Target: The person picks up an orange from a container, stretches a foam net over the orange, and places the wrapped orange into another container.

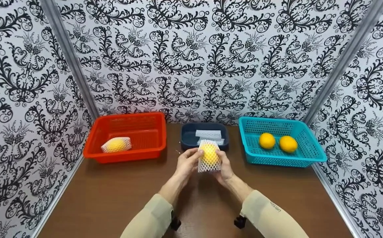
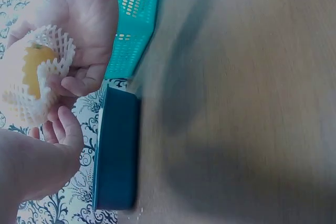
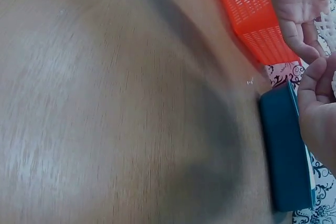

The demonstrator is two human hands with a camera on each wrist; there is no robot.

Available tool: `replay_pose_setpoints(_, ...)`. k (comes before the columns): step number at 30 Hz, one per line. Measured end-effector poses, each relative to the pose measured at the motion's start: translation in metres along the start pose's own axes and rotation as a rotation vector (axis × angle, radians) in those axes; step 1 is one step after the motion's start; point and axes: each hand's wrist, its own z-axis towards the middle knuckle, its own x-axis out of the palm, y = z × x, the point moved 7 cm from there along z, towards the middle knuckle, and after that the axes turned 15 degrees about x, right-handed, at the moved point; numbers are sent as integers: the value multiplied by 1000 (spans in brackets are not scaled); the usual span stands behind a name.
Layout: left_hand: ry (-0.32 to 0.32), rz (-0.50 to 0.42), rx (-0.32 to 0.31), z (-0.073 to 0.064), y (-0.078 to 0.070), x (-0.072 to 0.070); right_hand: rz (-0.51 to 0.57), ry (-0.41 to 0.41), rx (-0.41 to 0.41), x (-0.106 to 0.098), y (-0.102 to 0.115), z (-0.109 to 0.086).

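1. Fruit [image 1: 209, 152], yellow-orange, held up above the table [image 1: 112, 198] at centre, just on the near side of a dark blue basin [image 1: 188, 133]; wrapped in a white foam net [image 1: 209, 167], with one loose end hanging toward the wearer.
2. Both hands at work: left hand [image 1: 187, 162] gripping from one side, thumb on the net; right hand [image 1: 225, 167] gripping from the other, fingers curled about the same bundle.
3. In the left wrist view, bare orange skin and a greenish stem end visible at the net's open mouth.
4. Inside the basin, flat white nets [image 1: 208, 134].
5. To the left, a red basket [image 1: 125, 156] with one netted fruit [image 1: 116, 144] lying inside.
6. To the right, a turquoise basket [image 1: 277, 161] with two bare fruits [image 1: 267, 141], near each other.
7. Behind, walls [image 1: 191, 49] in black scrollwork on white; over both forearms, beige sleeves [image 1: 151, 215].
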Motion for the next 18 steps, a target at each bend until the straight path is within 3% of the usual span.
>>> replay_pose_setpoints(3,-9,38,5,-1,-3,0,-4,-27,-45,-1,3,-1)
replay_pose_setpoints(6,-21,69,16,0,-5,2,-24,-119,-112,-5,7,-4)
replay_pose_setpoints(12,-10,88,23,0,-9,2,-294,-367,-220,-4,18,-10)
replay_pose_setpoints(18,46,8,-39,0,-5,0,-448,-369,-297,9,23,-16)
